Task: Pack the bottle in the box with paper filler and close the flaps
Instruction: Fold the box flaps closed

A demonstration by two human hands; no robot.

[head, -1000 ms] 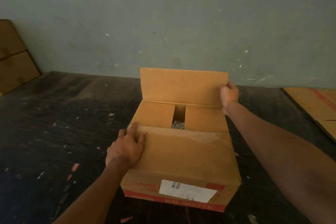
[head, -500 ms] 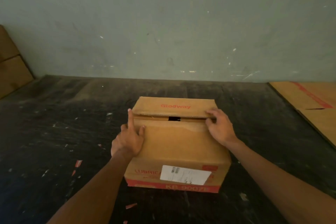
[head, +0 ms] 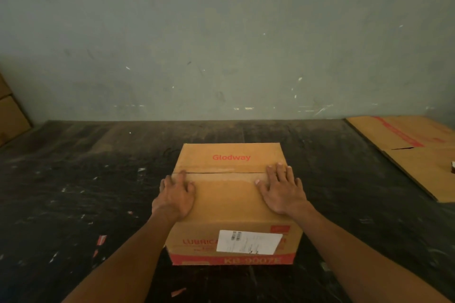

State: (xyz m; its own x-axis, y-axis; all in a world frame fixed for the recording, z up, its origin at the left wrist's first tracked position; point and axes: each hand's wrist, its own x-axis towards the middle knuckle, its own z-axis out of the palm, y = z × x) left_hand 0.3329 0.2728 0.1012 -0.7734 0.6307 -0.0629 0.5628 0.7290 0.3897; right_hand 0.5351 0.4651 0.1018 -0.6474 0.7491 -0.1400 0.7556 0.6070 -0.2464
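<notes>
A brown cardboard box [head: 229, 206] with red lettering and a white label on its front stands on the dark floor in the middle of the view. Its two top flaps lie flat and meet along a thin seam. My left hand [head: 175, 195] rests flat on the near flap at its left edge, fingers reaching the seam. At the right end of the seam my right hand [head: 283, 189] presses down with fingers spread and straight. The bottle and the paper filler are hidden inside.
A flattened cardboard sheet [head: 416, 152] with red print lies on the floor at the right. More brown cardboard [head: 11, 115] leans at the far left. A grey wall [head: 221, 44] rises right behind the box. Small paper scraps [head: 101, 240] dot the dark floor.
The far flap came down from upright and now lies flat against the near flap. My right hand let go of that flap's edge and now lies flat on top. The gap has closed.
</notes>
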